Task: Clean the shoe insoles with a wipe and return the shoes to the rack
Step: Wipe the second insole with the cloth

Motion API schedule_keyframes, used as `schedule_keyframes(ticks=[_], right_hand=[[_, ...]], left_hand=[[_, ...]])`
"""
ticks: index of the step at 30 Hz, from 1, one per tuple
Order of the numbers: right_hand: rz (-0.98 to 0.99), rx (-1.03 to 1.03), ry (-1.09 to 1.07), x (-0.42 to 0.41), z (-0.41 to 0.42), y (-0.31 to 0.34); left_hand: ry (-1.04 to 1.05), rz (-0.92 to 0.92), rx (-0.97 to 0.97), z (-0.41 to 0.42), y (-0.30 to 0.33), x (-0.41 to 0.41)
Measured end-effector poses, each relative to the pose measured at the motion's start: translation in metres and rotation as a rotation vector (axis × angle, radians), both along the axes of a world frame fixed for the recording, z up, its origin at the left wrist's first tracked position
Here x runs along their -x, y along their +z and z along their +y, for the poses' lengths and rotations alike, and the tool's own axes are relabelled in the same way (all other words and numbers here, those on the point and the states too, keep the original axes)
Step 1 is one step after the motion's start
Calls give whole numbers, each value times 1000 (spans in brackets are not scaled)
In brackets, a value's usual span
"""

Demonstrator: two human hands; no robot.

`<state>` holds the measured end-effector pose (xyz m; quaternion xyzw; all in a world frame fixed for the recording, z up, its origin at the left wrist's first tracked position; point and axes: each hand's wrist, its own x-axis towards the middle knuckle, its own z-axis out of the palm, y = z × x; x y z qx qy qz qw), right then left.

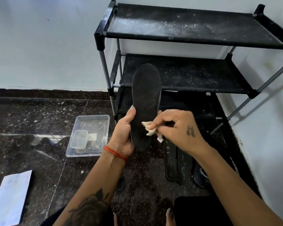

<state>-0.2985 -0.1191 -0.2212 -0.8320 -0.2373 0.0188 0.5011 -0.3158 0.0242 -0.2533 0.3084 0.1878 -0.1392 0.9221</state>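
Before rack point(186, 74), left hand point(122, 132) grips insole point(145, 98)

The insole point(145, 101) looks like matt black foam with a slightly fuzzy, scuffed face. The wipe point(149, 128) against it is crumpled soft cloth or tissue, gone beige and grubby. The rack point(186, 30) has black fabric shelves, matt and dusted with white specks, on dull grey metal tubes with black plastic corner joints. The floor point(39, 119) is dark speckled stone, polished glossy enough to mirror the light. Near the rack's left leg sits a clear plastic tray point(103, 126), smooth and shiny, holding a smaller clear tub point(79, 138). White paper sheet point(10, 198) at the floor's lower-left edge looks matt.
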Motion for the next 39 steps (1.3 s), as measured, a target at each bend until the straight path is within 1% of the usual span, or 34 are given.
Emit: schedule_keyframes(ticks=[3,6,8,10,11,12,14,15,16,17,19,22,23,24,25,26,27,29,30,33,35,37,39], right_hand=[[-31,115,132,5,9,-6],[68,142,256,8,12,-3],[128,279,320,6,7,-2],[101,428,287,1,-2,-3],[59,415,211,-1,-5,-3],[32,325,115,-4,-7,-3],[31,66,-48,-6,-8,0],[48,-25,-81,-5,-6,1],[62,-62,-82,-4,-4,2],[67,-38,-58,-2,0,1],[83,87,64,3,4,0],[245,299,297,7,5,0],[273,356,321,6,3,-1],[261,383,289,3,0,-1],[214,369,211,0,-3,-2],[172,300,101,-4,-5,-2],[173,182,-17,-7,-8,-2],[280,-107,-188,-13,-11,0],[364,-211,-228,-15,-12,1],[585,-372,-210,-15,-11,3],[645,-473,-197,-15,-10,2],[619,-547,-212,-15,-10,2],[484,-492,-191,-14,-9,2]], left_hand=[[11,9,20,2,-3,-1],[4,2,26,5,-6,-2],[6,-9,53,6,-6,-2],[24,-9,73,6,-5,-2],[35,-13,76,6,-5,-2],[37,-18,69,6,-5,-3],[24,-27,55,5,-4,-2],[20,-23,47,4,-4,-2],[16,-19,41,4,-4,-2],[5,-20,37,4,-3,-1],[-11,-12,46,5,-5,-2],[10,-30,106,8,-8,-3],[16,-42,125,8,-9,-4],[14,-51,135,9,-10,-4],[11,-61,140,9,-11,-5],[10,-73,141,10,-12,-6],[17,-82,143,10,-14,-7],[32,-99,153,9,-16,-7],[38,-106,160,9,-17,-7],[39,-86,171,11,-17,-6],[32,-65,174,10,-14,-5],[47,-65,171,10,-15,-3],[76,-74,159,10,-11,-2]])
